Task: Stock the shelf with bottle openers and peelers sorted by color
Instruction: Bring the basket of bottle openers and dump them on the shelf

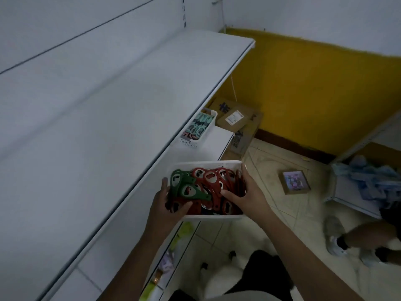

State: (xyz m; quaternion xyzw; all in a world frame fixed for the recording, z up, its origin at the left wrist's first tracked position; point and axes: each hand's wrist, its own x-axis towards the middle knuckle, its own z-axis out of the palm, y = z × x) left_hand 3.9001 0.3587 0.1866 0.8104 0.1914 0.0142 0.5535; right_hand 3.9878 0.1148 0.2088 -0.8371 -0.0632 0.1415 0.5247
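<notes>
1. White basket (208, 165) held off the front edge of the white shelf (97, 118) — full of red bottle openers (213, 178), w/ green bottle openers (181, 184) at its left end.
2. Left hand (167, 210) grips basket's left rim, thumb curled in over the openers.
3. Right hand (245, 197) grips right rim, thumb inside.
4. Second white basket (198, 132) w/ teal items sits on the lower shelf — near its right end.
</notes>
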